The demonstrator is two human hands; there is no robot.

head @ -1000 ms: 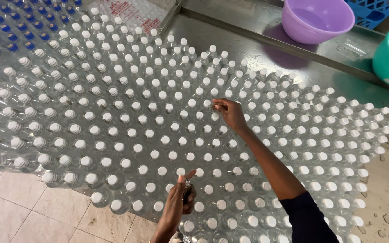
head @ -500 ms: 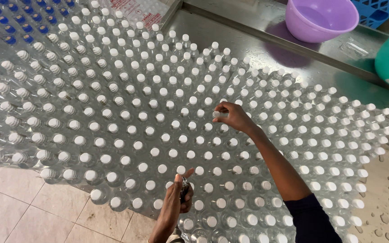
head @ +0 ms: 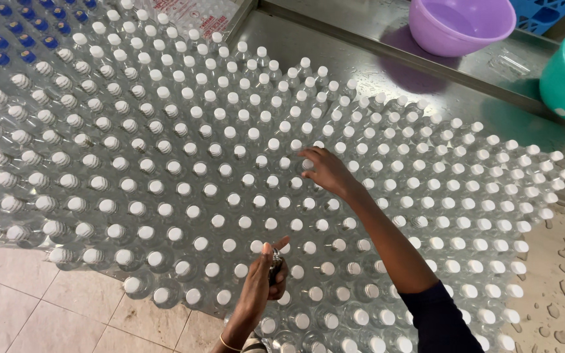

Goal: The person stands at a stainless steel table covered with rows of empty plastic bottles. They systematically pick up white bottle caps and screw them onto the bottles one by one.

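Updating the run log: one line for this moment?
right hand: on bottle caps | left hand: grips small dark thing | bowls behind

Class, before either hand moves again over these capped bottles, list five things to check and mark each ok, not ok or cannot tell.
1. Right hand reaches the white-capped bottles, fingertips on a cap: ok.
2. Left hand has a grip on a small dark object: ok; what it is: cannot tell.
3. Bottles upright and close-packed: ok.
4. Every bottle near the hands capped: ok.
5. Caps fully tightened: cannot tell.
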